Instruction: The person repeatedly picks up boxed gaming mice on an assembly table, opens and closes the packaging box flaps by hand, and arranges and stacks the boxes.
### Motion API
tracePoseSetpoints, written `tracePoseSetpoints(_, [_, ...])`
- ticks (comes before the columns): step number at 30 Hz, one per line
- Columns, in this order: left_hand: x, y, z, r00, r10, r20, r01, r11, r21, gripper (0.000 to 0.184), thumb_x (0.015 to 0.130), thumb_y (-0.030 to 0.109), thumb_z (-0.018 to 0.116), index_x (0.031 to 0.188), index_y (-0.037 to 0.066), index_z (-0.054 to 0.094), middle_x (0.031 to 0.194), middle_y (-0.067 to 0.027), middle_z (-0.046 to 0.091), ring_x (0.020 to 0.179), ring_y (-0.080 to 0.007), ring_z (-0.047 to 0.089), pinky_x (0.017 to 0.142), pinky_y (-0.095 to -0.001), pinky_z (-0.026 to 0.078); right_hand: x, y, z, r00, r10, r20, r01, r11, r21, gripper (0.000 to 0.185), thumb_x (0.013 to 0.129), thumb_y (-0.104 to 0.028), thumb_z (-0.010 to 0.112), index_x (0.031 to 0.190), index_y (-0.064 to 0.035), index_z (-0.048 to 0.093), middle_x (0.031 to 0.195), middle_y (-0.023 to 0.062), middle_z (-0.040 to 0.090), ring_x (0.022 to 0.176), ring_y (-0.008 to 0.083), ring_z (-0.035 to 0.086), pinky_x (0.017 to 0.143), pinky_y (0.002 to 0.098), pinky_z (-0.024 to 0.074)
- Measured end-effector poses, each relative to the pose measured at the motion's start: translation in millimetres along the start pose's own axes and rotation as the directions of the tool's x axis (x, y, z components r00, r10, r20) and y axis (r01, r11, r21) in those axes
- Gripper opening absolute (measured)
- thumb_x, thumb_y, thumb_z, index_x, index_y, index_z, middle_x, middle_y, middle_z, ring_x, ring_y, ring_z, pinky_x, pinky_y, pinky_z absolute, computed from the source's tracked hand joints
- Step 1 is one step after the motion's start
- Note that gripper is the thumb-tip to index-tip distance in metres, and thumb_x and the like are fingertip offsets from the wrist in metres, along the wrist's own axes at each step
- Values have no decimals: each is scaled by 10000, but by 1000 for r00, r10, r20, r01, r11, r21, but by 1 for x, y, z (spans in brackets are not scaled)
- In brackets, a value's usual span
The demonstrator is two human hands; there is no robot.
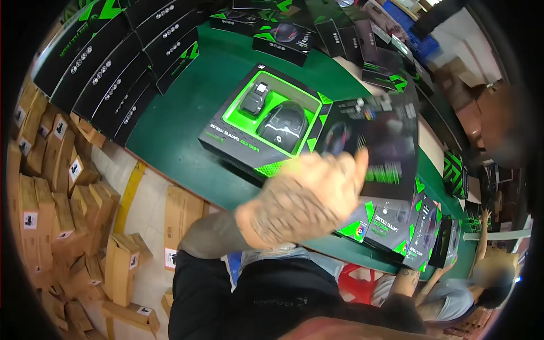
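A black and green wireless gaming mouse box (226, 139) lies open on the green table. In its bright green tray sit a black mouse (283, 124) and a small black dongle or dock (256, 99). The box's lid flap (391, 136), printed with a mouse picture, is spread to the right and blurred. My left hand (317, 192), tattooed on the back, is over the box's near right corner and the flap; its fingers are smeared by motion, one pointing along the flap. My right hand (409, 275) is at the near end of a row of mouse boxes (391, 226), its fingers mostly hidden.
Tall stacks of black boxes (107, 68) stand at the left, with more boxes (283, 39) at the back. Brown cartons (85, 209) cover the floor at left. A co-worker (453, 297) sits at the right, a hand (447, 265) by a dark box. A red stool (357, 283) stands below.
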State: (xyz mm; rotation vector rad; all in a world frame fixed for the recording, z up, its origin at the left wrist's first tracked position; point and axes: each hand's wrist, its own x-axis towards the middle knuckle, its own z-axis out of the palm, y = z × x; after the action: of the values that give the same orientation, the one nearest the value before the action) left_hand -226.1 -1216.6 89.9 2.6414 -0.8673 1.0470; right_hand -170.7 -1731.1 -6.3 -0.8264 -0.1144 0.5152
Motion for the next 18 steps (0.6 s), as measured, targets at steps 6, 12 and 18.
tracePoseSetpoints(6, [-15, -76, -55, 592, -699, -401, 712, 687, -148, 701, 866, 214, 714, 1443, 38, 356, 1370, -167, 509, 1197, -271, 539, 948, -371, 448, -67, 8, -57, 681, -680, -272, 43, 408, -912, 504, 983, -294, 458, 1395, -5, 420, 1362, 81, 509, 1213, 197, 515, 1064, 338, 368])
tracePoseSetpoints(12, [-74, -171, -11, 620, -638, 457, 782, 449, -433, 581, 987, 367, 526, 1407, -19, 415, 1365, -184, 509, 1233, -233, 501, 1055, -322, 346, -129, 9, 9, 712, -469, -522, -113, 658, -744, 519, 942, -241, 529, 1365, 51, 461, 1293, 98, 569, 1171, 164, 538, 1023, 282, 375])
tracePoseSetpoints(18, [-84, -162, 35, 621, -469, 628, 762, 174, -624, 661, 916, 289, 609, 1426, -48, 357, 1341, -113, 505, 1182, -170, 503, 1024, -290, 367, -120, 19, 18, 776, -493, -395, 27, 650, -759, 662, 858, -240, 629, 1411, 46, 404, 1320, 115, 535, 1168, 186, 531, 1016, 272, 367])
